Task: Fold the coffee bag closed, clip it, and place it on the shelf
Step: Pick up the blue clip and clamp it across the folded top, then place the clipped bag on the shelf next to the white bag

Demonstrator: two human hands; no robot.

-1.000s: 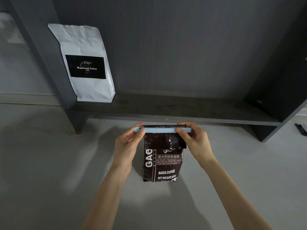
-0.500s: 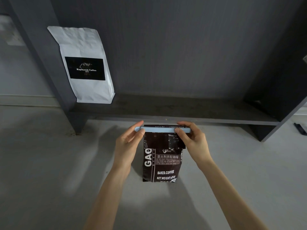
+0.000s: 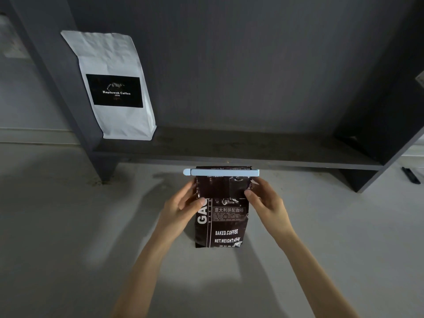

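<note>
Grey floor (image 3: 68,226), dark shelf (image 3: 229,152)

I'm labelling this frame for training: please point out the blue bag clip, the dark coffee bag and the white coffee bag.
blue bag clip (image 3: 223,172): head view, middle of bar.
dark coffee bag (image 3: 226,228): head view, printed front.
white coffee bag (image 3: 110,56): head view, plain upper front.

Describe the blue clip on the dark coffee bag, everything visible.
The clip is a long, pale blue bar that looks like plastic, with a rounded end at the left. It lies level across the top of the dark coffee bag, shut on it, a thin strip of bag showing above. It overhangs both sides. Neither hand touches it; both grip the bag below.
</note>
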